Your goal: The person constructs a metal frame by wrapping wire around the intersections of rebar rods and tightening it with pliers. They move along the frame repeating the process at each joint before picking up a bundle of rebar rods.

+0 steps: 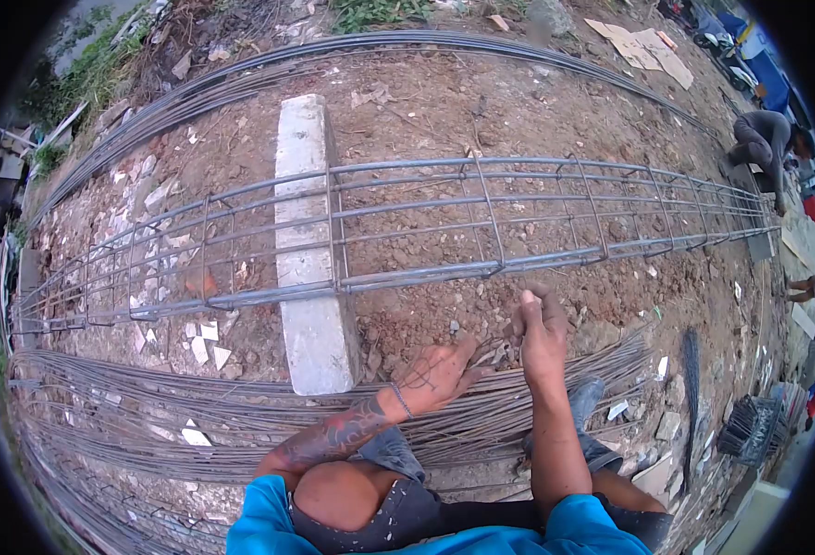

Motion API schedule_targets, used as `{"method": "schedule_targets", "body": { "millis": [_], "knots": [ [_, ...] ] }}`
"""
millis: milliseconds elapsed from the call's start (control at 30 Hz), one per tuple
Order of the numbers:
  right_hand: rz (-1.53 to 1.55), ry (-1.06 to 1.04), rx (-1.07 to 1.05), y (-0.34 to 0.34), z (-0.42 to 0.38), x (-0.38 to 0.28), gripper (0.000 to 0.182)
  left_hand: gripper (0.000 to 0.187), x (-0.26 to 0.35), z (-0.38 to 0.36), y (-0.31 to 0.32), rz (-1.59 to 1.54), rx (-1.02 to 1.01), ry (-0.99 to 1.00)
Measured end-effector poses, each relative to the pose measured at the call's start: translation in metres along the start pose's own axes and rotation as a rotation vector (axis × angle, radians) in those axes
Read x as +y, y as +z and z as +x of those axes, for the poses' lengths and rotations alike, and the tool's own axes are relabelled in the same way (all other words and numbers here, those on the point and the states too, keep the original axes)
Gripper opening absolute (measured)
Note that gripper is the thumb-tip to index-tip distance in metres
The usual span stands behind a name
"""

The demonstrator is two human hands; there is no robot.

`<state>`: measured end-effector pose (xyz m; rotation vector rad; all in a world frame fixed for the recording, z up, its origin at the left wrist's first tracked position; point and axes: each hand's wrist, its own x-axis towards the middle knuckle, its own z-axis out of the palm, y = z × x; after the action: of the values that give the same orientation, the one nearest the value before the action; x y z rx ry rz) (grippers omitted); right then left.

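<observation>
A long rebar cage [417, 274] of lengthwise bars and square stirrups lies across the view, just beyond my hands. It rests on a pale concrete post [310, 342]. My left hand [433, 375], at the end of a tattooed forearm, is closed low in front of the cage, above a bundle of thin steel rods [463, 416]. To its right, my right hand [541, 326] is raised with curled fingers and the thumb pointing up, close to the cage's near bar. Anything small in either hand's fingers is too fine to make out. The hands are apart.
Long bars [370, 39] lie along the far side. Bundles of short rods [754, 430] and dark wire [691, 398] lie at right. Another person [764, 139] bends near the cage's right end. Broken tile pieces [197, 437] litter the dirt.
</observation>
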<state>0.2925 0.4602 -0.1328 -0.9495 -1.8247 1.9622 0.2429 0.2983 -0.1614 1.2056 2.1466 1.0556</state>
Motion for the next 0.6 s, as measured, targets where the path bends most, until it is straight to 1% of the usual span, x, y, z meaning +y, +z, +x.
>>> {"method": "schedule_targets", "body": {
  "millis": [33,67,100,133,167,233,267,300,367,433,500,533,600],
  "knots": [
    [-0.087,-0.023,-0.001,0.003,0.002,-0.001,0.014,0.037,-0.003,-0.004,0.003,0.013,0.017,-0.041],
    [-0.077,-0.014,-0.032,0.006,0.004,0.002,0.014,0.036,-0.009,-0.005,0.008,-0.003,0.023,0.001],
    [-0.052,-0.074,0.038,0.004,0.005,0.004,0.014,0.034,-0.011,-0.004,0.009,-0.023,0.023,0.062],
    [-0.033,-0.137,0.120,0.001,0.007,0.005,0.014,0.031,-0.010,-0.005,0.012,-0.072,0.107,0.081],
    [-0.036,-0.137,0.129,0.002,0.008,0.006,0.014,0.031,-0.010,-0.004,0.014,-0.076,0.102,0.087],
    [0.181,-0.288,0.363,0.012,0.010,0.012,0.012,0.028,-0.008,-0.006,0.014,-0.054,0.108,0.000],
    [0.312,-0.273,0.364,0.012,0.009,0.014,0.010,0.027,-0.004,-0.005,0.014,-0.058,0.118,0.014],
    [0.301,-0.284,0.394,0.009,0.008,0.013,0.010,0.027,-0.001,-0.004,0.017,-0.072,0.100,0.039],
    [0.656,-0.008,0.311,0.007,0.013,0.012,0.009,0.027,0.002,-0.004,0.019,-0.132,0.100,-0.052],
    [0.733,0.133,0.192,0.001,0.014,0.011,0.010,0.028,-0.004,-0.010,0.019,-0.145,0.057,-0.029],
    [0.652,0.240,0.109,-0.007,0.012,0.007,0.016,0.029,-0.004,-0.005,0.016,-0.255,0.084,0.007],
    [0.648,0.220,0.145,-0.011,0.011,0.006,0.016,0.029,0.000,-0.001,0.015,-0.271,0.059,0.035],
    [0.634,0.299,0.044,-0.009,0.010,0.006,0.021,0.032,0.007,0.000,0.003,-0.434,0.021,-0.016]
  ]
}}
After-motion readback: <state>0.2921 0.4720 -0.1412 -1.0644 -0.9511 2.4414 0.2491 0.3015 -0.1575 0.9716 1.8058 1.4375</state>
